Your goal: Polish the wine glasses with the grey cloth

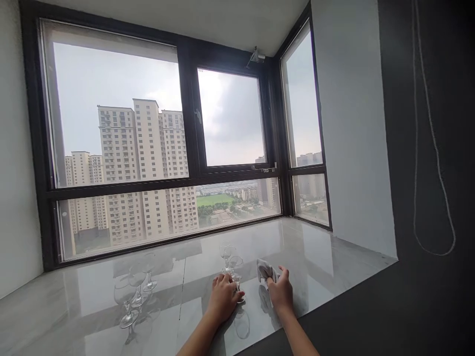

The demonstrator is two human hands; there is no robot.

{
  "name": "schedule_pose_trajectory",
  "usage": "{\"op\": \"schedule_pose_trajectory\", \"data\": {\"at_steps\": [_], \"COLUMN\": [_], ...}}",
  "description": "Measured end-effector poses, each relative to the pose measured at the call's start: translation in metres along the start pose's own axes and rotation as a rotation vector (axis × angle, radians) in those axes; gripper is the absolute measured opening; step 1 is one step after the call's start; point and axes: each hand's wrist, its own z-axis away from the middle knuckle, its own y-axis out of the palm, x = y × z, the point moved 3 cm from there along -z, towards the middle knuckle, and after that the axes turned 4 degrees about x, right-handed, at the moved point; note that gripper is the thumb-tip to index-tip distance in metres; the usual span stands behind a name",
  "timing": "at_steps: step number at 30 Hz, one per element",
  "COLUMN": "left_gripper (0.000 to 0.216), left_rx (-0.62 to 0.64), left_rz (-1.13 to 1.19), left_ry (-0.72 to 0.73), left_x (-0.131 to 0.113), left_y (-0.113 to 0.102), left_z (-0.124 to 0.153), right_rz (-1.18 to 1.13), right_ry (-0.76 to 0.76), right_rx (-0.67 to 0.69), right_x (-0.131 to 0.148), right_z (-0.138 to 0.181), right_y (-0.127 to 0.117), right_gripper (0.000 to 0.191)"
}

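My left hand (223,299) is curled at the stem and foot of a clear wine glass (236,260), which stands upright on the glossy sill. Its fingers partly hide the glass. Just behind stands another wine glass (224,251), close to the first. A crumpled grey cloth (264,270) is bunched in my right hand (281,292), held to the right of these glasses and apart from them. Over on the left, a small group of clear stemmed glasses stands upright, with one wine glass (124,295) nearest the front.
The shiny grey marble-like sill (200,306) reflects the glasses and window. A dark window frame (148,187) borders it at the back. To the right are a white side wall (356,148) and a hanging cord loop (434,252). The sill's front edge runs diagonally below my hands.
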Motion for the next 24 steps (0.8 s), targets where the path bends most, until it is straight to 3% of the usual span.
{"op": "schedule_pose_trajectory", "data": {"at_steps": [8, 12, 15, 19, 21, 24], "left_gripper": [0.019, 0.019, 0.019, 0.038, 0.058, 0.074], "left_rx": [-0.095, -0.169, -0.458, -1.031, -1.156, -1.198], "left_rz": [0.082, 0.148, 0.131, 0.109, 0.138, 0.188], "left_ry": [-0.013, 0.0, -0.068, -0.512, -0.726, -0.809], "left_x": [-0.004, 0.015, 0.056, 0.132, 0.166, 0.205], "left_y": [-0.012, -0.035, -0.071, -0.124, -0.135, -0.135], "left_z": [0.008, 0.034, 0.066, 0.12, 0.141, 0.158], "right_rz": [0.006, 0.007, 0.007, 0.006, 0.025, 0.022], "right_ry": [-0.004, -0.003, 0.015, 0.031, 0.031, 0.045], "right_rx": [0.001, 0.003, 0.012, 0.056, 0.049, 0.04], "right_x": [-0.003, -0.004, -0.006, -0.01, -0.012, -0.015], "right_z": [-0.002, -0.002, -0.003, -0.007, -0.009, -0.012], "right_y": [-0.001, -0.003, -0.003, 0.0, 0.002, 0.004], "right_gripper": [0.066, 0.065, 0.068, 0.072, 0.071, 0.07]}}
